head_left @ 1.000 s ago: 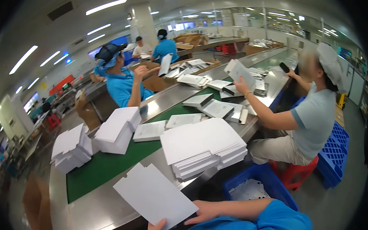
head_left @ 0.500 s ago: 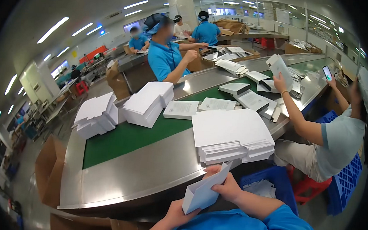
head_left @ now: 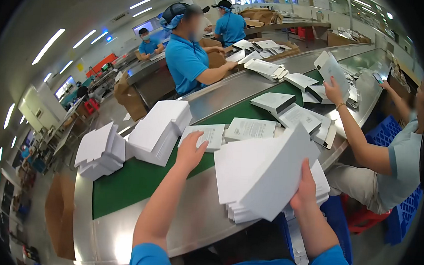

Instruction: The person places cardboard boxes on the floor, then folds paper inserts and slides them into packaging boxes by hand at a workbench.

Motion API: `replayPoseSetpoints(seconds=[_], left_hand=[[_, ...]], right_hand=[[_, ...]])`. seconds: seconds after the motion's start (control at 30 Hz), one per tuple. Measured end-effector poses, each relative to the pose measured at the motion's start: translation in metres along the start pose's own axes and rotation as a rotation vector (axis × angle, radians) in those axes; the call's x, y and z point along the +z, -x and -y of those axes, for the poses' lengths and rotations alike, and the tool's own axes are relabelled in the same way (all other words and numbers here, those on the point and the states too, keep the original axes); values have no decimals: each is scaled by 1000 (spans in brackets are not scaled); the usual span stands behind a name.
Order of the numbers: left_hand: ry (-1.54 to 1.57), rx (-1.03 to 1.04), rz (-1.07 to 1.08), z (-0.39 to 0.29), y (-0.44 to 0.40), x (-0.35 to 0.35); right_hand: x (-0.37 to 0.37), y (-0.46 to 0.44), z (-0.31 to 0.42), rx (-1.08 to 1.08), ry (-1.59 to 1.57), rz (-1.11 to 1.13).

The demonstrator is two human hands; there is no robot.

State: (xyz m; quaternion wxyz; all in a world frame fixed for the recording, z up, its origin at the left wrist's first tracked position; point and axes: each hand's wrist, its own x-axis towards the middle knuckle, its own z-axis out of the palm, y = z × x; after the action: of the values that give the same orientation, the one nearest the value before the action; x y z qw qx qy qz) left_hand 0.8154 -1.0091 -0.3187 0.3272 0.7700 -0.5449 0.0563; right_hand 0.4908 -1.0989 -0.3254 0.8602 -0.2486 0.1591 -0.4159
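Note:
My right hand point(head_left: 305, 189) grips a folded white card sleeve point(head_left: 283, 173), tilted upright over a stack of flat white cards point(head_left: 236, 168). The sleeve hides part of that stack. Empty and with fingers apart, my left hand point(head_left: 191, 150) reaches over the green belt point(head_left: 116, 192), at the near left edge of a white printed box point(head_left: 211, 135). Another printed box point(head_left: 251, 129) lies just right of it. Left of my left hand stand two more white stacks, a taller one point(head_left: 159, 127) and a lower one point(head_left: 99, 147).
A co-worker in blue point(head_left: 189, 63) stands across the metal table point(head_left: 167, 227). Another person point(head_left: 390, 158) sits at the right, holding a white box and a phone. A blue bin point(head_left: 339, 228) is below the table edge; a brown carton point(head_left: 60, 215) stands at the left.
My left hand has left the folded piece and reached forward to the belt. My right hand has raised a sleeve above the stack. The co-worker across has lowered their arms toward the boxes.

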Motion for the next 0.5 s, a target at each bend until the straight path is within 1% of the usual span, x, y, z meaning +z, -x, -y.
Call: replayPoseSetpoints(seconds=[0.03, 0.07, 0.13, 0.17, 0.23, 0.27, 0.3, 0.37, 0.4, 0.43, 0.5], left_hand=[[-143, 52, -2, 11, -20, 15], [-144, 56, 2, 20, -36, 31], [-307, 2, 14, 33, -64, 59], [-311, 7, 9, 38, -72, 68], [-436, -31, 106, 41, -79, 78], [-468, -39, 191, 44, -80, 79], [-467, -38, 186, 46, -77, 79], [-424, -63, 285, 48, -71, 74], [-524, -42, 346, 36, -69, 63], [-532, 42, 279, 38, -60, 61], [-475, -53, 343, 37, -46, 53]], right_hand=[[1, 4, 0, -16, 27, -53], [1, 5, 0, 3, 24, -78], [0, 7, 1, -3, 37, -53], [0, 6, 1, -6, 53, -27], [1, 7, 3, -1, 45, -15], [0, 8, 2, 13, 39, -11], [-2, 7, 1, 10, 41, -8], [-3, 7, 1, -8, 41, -3], [-2, 6, 2, -16, 47, 7], [-1, 7, 1, -16, 34, 45], [-2, 7, 0, -21, 26, 87]])
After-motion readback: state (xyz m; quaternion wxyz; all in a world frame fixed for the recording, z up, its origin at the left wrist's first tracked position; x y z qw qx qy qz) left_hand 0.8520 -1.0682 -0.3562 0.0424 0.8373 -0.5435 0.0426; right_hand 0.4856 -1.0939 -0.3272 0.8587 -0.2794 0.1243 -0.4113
